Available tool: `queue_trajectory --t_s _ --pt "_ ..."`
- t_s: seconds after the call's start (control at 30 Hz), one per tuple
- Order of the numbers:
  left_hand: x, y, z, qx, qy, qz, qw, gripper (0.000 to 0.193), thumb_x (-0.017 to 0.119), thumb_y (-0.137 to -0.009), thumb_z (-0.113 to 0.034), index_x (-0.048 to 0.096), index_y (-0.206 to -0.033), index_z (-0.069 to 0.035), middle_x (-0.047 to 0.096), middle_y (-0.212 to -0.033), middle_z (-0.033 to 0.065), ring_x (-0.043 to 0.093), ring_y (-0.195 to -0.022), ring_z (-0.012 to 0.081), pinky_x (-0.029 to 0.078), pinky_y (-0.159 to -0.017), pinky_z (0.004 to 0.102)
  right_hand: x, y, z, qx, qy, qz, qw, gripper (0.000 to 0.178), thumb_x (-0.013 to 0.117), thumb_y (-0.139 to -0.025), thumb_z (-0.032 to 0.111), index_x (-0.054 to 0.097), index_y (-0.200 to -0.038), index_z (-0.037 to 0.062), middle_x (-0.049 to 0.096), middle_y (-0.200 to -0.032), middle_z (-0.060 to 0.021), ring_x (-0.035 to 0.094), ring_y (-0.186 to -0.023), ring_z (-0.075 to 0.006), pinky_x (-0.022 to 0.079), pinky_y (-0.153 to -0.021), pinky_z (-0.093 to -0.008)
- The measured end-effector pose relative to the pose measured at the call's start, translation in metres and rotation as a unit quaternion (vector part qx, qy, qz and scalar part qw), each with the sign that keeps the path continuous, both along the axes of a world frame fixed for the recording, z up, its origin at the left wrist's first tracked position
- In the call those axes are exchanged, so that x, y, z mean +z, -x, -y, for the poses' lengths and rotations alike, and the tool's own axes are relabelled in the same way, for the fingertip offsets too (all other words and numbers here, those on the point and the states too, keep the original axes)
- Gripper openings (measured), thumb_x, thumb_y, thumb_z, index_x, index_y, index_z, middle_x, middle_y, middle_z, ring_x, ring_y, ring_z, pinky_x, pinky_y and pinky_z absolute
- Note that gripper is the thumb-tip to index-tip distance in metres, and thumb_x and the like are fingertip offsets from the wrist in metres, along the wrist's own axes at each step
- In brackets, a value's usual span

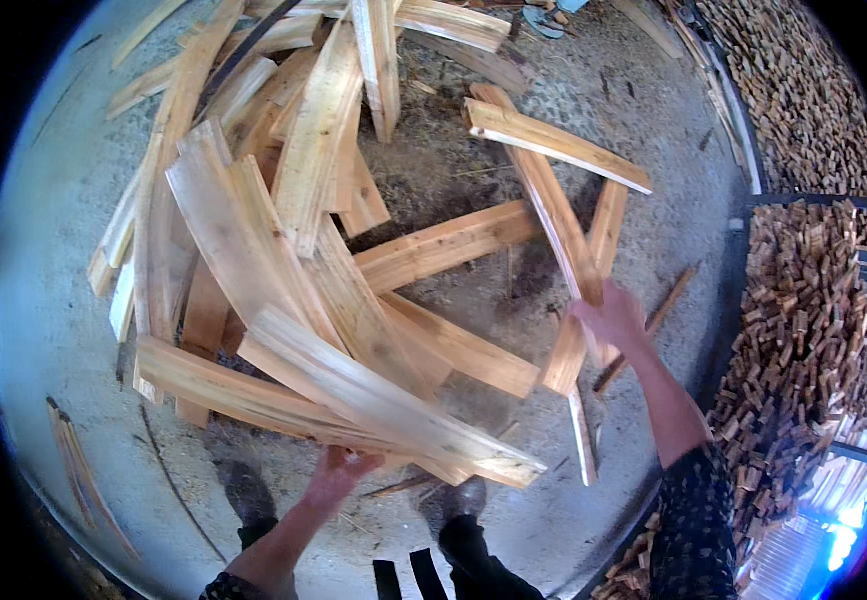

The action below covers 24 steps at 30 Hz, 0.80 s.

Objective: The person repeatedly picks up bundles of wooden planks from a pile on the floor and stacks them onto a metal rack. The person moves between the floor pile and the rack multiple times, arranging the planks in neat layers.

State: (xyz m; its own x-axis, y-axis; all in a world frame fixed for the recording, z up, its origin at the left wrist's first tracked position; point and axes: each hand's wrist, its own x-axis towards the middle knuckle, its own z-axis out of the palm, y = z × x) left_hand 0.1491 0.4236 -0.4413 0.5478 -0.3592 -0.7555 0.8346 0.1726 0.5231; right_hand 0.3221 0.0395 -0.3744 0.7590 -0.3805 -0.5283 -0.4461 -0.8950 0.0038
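Note:
My left hand [342, 478] is at the near edge of the pile, closed on the lower edge of a wooden board [224, 385]; some of its fingers are hidden beneath the wood. Across that board lies a paler, wide board [384, 395], its right end close to my feet. Over on the right, my right hand [612, 315] wraps round a long narrow board [551, 205] that slants up and away. A shorter board [559, 143] rests across its far end. Another board [609, 225] lies beneath it, crossing near my hand.
A loose heap of boards [324, 130] spreads over the left and far side. Thin wood strips [659, 330] lie on the concrete floor [64, 300]. High stacks of cut wood pieces [784, 310] line the right side. My shoes [246, 492] stand at the near edge.

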Motion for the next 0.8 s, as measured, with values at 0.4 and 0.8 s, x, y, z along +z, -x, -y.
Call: queue_trajectory --t_s 0.4,0.8 --pt "-0.014 0.022 0.0 0.094 0.088 0.014 0.992 0.046 0.039 -0.092 -0.032 0.026 -0.13 -0.01 0.035 -0.128 0.0069 0.034 -0.116 0.0179 0.029 -0.097 0.0352 0.084 0.187 -0.119 0.121 -0.335 0.001 0.935 0.074 0.071 -0.063 0.044 0.043 -0.11 -0.0044 0.056 -0.089 -0.0243 0.059 -0.079 -0.0387 0.049 -0.068 -0.0419" --pt "-0.005 0.015 0.002 0.037 -0.072 -0.004 0.997 0.05 0.045 -0.087 -0.043 0.044 -0.117 -0.003 0.052 -0.108 0.0086 0.047 -0.099 0.018 0.036 -0.087 0.0323 -0.132 -0.099 0.004 -0.522 -0.496 0.364 0.59 0.019 0.061 -0.08 0.014 0.054 -0.094 0.0037 0.058 -0.084 -0.0083 0.059 -0.073 -0.019 0.051 -0.062 -0.0317"
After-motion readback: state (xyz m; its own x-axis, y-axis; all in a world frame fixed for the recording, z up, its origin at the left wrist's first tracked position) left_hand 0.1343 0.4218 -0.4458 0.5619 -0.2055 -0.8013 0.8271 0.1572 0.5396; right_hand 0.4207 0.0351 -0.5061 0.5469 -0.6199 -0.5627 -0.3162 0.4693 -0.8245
